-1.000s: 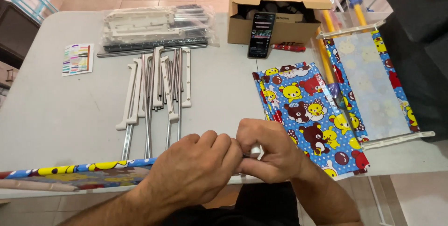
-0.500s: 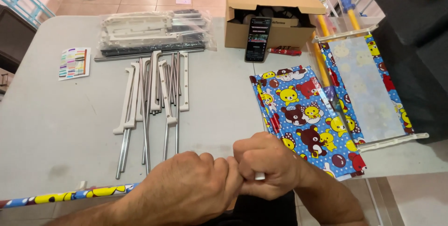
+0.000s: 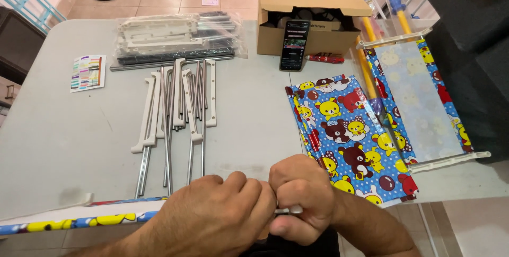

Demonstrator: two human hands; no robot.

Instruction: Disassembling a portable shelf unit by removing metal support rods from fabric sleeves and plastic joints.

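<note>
Both fists are bunched up right at the near edge of the pale grey surface, knuckles touching. The right hand is curled tight around a thin silver metal rod; only a short stub of it peeks out between thumb and fingers. The left hand is closed too and butts against that same rod, but what's inside its grip is hidden, so can't say more there.

Running out past the left hand, along the near edge, there's a long strip of blue cartoon-print fabric on a white pole.

Just beyond the right hand lies a flat sheet of blue plastic fabric printed with yellow and brown bears, and further to that side a finished panel of the same print stretched between yellow poles and white end bars.

Straight ahead of the left hand, well apart from it, sits a loose bunch of white plastic brackets and silver metal tubes. Behind those is a clear plastic bag of more white and dark parts, with a small colourful printed leaflet off beside it.

Far side from the hands: an open brown cardboard box with a black smartphone leaning against its front.
</note>
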